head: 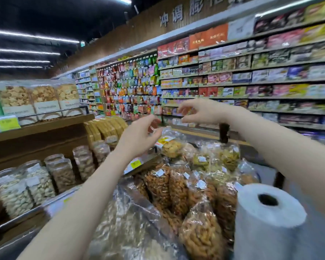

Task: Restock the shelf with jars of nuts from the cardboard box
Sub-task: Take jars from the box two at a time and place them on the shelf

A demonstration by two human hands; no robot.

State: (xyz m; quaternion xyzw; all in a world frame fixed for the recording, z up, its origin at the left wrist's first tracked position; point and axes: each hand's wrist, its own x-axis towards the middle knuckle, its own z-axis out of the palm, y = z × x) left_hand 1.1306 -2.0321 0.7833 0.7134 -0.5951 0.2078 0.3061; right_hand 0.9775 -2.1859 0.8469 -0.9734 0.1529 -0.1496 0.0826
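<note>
I see both arms raised, left hand (139, 134) and right hand (199, 110) loosely curled, holding nothing, above bagged snacks (178, 186), jars of nuts (39, 182) on left shelf (17, 218), no box visible

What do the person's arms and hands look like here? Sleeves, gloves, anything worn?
Both forearms are bare all the way to the frame edge, with no sleeve in view. The left hand and right hand are bare too: no gloves. I see no watch, bracelet or ring, though motion blur could hide small items. No markings visible.
</note>
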